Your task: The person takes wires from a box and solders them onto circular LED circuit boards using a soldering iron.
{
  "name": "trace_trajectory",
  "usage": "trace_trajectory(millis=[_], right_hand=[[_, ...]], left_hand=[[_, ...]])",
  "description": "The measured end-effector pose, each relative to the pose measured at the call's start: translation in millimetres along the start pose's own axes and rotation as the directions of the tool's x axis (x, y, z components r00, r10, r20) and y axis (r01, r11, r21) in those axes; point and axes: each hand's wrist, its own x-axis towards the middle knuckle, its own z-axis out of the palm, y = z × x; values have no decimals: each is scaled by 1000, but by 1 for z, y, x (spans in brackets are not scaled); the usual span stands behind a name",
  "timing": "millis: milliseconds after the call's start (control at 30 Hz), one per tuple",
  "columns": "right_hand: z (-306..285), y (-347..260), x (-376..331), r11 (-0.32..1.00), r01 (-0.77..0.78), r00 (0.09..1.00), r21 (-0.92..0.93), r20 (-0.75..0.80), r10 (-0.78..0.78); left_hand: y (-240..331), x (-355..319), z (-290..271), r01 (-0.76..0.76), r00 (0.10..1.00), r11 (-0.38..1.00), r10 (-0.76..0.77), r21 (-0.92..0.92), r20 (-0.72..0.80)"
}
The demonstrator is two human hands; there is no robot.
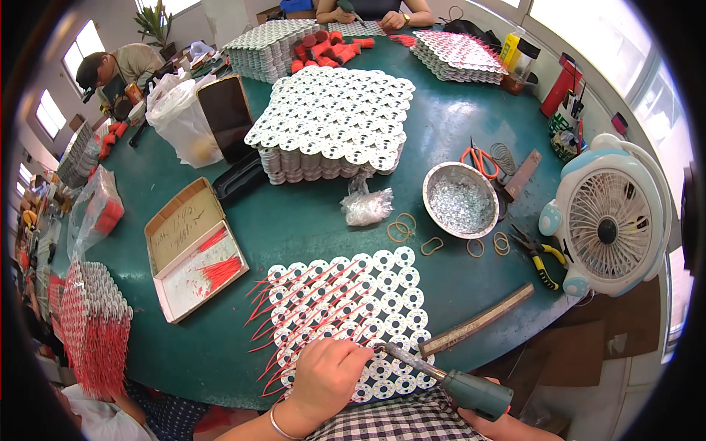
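Observation:
A panel of round white circuit boards (395, 303) lies in front of me, with thin red wires (312, 294) slanting across its left and middle rows. Over the lower part of the panel, my left hand (327, 373) is closed, thumb and finger pinched together; whatever is between the fingertips is too small to make out. My right hand (489, 422) grips a soldering iron (478, 395) with a green handle. Its metal tip reaches the boards right beside my left fingertips. Much of the right hand is hidden behind the handle.
A wooden strip (478, 321) lies right of the panel. Beyond are a metal bowl (461, 200), rubber bands, pliers (540, 257) and a fan (607, 229). An open cardboard box (193, 250) holds red wires. Stacked boards (331, 121) stand farther back. Other people sit around the table.

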Motion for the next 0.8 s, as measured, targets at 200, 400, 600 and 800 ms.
trace_trajectory(millis=[200,400,600,800], right_hand=[[3,3,-2,991,-37,998,132,-47,43],[-2,10,-5,999,-35,999,16,16,35],[-10,-5,1,1000,-14,994,-19,-108,12],[-10,15,-21,996,-76,996,-55,39,78]], left_hand=[[0,2,0,8,1000,1000,-8,-9,4],[1,1,2,4,1000,1000,-4,-6,-3],[1,2,2,-6,1000,1000,6,15,-3],[4,-1,1,-97,995,993,97,63,-5]])
